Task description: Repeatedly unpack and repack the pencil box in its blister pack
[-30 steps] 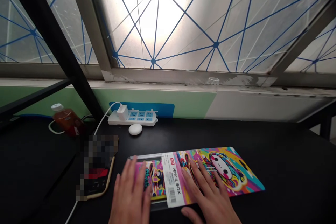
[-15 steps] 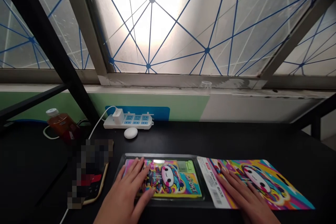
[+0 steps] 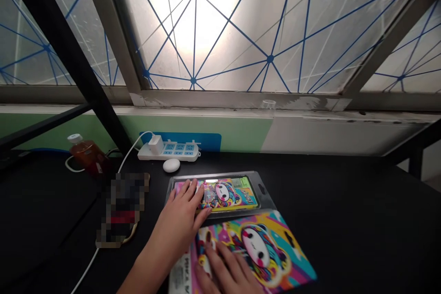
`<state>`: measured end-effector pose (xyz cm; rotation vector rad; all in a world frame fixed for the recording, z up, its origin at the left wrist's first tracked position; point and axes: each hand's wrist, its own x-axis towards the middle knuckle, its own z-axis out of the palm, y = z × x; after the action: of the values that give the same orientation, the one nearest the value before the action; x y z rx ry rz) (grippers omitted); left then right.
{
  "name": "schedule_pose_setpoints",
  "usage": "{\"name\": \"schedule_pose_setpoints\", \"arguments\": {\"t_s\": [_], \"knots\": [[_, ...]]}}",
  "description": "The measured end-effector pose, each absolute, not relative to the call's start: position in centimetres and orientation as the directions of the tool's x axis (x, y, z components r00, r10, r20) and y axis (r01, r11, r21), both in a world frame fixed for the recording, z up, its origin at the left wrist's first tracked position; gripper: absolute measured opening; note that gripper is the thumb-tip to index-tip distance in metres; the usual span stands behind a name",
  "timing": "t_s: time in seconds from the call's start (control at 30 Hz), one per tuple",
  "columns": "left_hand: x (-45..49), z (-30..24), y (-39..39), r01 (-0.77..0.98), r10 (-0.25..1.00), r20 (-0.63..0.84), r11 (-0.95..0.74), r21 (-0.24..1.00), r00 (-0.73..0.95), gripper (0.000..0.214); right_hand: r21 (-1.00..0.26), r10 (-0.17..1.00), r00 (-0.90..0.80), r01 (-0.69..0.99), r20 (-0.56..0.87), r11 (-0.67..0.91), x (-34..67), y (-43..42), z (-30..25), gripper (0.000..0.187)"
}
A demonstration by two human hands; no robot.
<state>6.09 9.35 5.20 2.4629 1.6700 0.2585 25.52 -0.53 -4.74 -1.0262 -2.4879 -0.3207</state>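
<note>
A colourful pencil box [image 3: 225, 195] with a cartoon figure and a green corner lies in a clear plastic blister tray [image 3: 265, 197] on the black desk. My left hand [image 3: 184, 213] rests on the left part of the pencil box, fingers stretched out. Nearer to me lies a printed backing card [image 3: 265, 248] with the same cartoon and a white strip at its left. On this card my right hand [image 3: 227, 268] lies flat with its fingers spread; the wrist is cut off by the lower edge of the picture.
At the left, a phone-like thing [image 3: 126, 211], partly pixelated, lies with a white cable. Behind it leans a bottle of reddish drink [image 3: 89, 156]. A white power strip [image 3: 168, 150] and a small white rounded case [image 3: 171, 165] are near the wall. A clear cup [image 3: 268, 104] stands on the sill.
The backing card has moved from the right of the blister tray to in front of it, along with my right hand. The tray and my left hand are farther up the desk.
</note>
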Motion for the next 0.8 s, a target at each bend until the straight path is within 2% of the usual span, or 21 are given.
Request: {"name": "schedule_pose_setpoints", "arguments": {"t_s": [0.03, 0.07, 0.17, 0.23, 0.27, 0.33, 0.4, 0.47, 0.57, 0.7, 0.8], "knots": [[6.1, 5.0, 9.1, 0.892, 0.919, 0.078, -0.393, 0.223, 0.386, 0.051, -0.002, 0.605, -0.655, 0.678, 0.453, 0.735, 23.6, 0.0, -4.9, 0.041], [5.9, 4.9, 8.8, 0.882, 0.910, 0.103, -0.415, 0.222, 0.402, 0.052, -0.076, 0.652, -0.633, 0.691, 0.416, 0.719, 22.1, 0.5, -4.8, 0.044], [4.8, 4.6, 8.0, 0.872, 0.893, 0.196, -0.441, 0.213, 0.404, 0.052, -0.269, 0.737, -0.648, 0.688, 0.191, 0.674, 20.7, 1.7, -3.1, 0.068], [3.6, 4.1, 7.2, 0.877, 0.888, 0.263, -0.435, 0.206, 0.378, 0.049, -0.352, 0.726, -0.681, 0.660, 0.093, 0.664, 22.1, 2.1, -0.6, 0.075], [3.1, 3.7, 6.8, 0.879, 0.884, 0.291, -0.431, 0.202, 0.366, 0.047, -0.381, 0.717, -0.690, 0.639, 0.099, 0.668, 23.2, 2.2, 0.9, 0.066], [2.1, 2.6, 5.7, 0.882, 0.876, 0.340, -0.424, 0.208, 0.341, 0.043, -0.413, 0.747, -0.629, 0.635, 0.214, 0.653, 25.8, 2.7, 3.9, 0.037], [1.6, 1.2, 4.5, 0.876, 0.870, 0.385, -0.417, 0.243, 0.307, 0.044, -0.381, 0.791, -0.534, 0.694, 0.298, 0.611, 28.2, 4.0, 6.5, 0.027], [1.5, 0.1, 3.5, 0.867, 0.880, 0.400, -0.393, 0.305, 0.258, 0.053, -0.275, 0.794, -0.503, 0.755, 0.340, 0.596, 29.7, 6.2, 8.2, 0.024], [1.8, -0.8, 2.6, 0.842, 0.919, 0.348, -0.329, 0.428, 0.182, 0.072, -0.150, 0.815, -0.547, 0.804, 0.190, 0.575, 30.6, 10.3, 9.0, 0.016], [2.2, -0.3, 2.6, 0.792, 0.949, 0.295, -0.267, 0.550, 0.115, 0.095, -0.139, 0.815, -0.573, 0.803, 0.092, 0.580, 30.0, 13.6, 8.8, 0.042], [2.6, 0.5, 2.6, 0.767, 0.949, 0.299, -0.262, 0.586, 0.096, 0.103, -0.144, 0.807, -0.589, 0.796, 0.046, 0.588, 29.5, 14.5, 8.9, 0.049]]}}
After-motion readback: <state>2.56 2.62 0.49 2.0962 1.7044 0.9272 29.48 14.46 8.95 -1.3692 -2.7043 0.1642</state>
